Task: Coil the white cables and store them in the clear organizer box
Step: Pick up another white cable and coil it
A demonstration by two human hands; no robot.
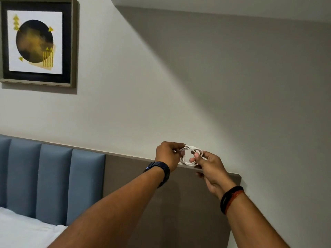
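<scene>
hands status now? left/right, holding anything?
Left hand: closed, pinching the coiled white cable.
Right hand: closed on the same coil, thumb over the loops.

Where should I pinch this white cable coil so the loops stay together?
Pinch across the whole bundle of the white cable coil on its bare lower arc, coming from below. The left hand and right hand already cover the sides, and the strands there appear to lie close together, so one pinch probably catches them all.

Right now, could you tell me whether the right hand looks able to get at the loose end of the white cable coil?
Probably yes: the right hand already pinches the white cable coil opposite the left hand, nothing between them, though the end itself is too small to pick out.
</scene>
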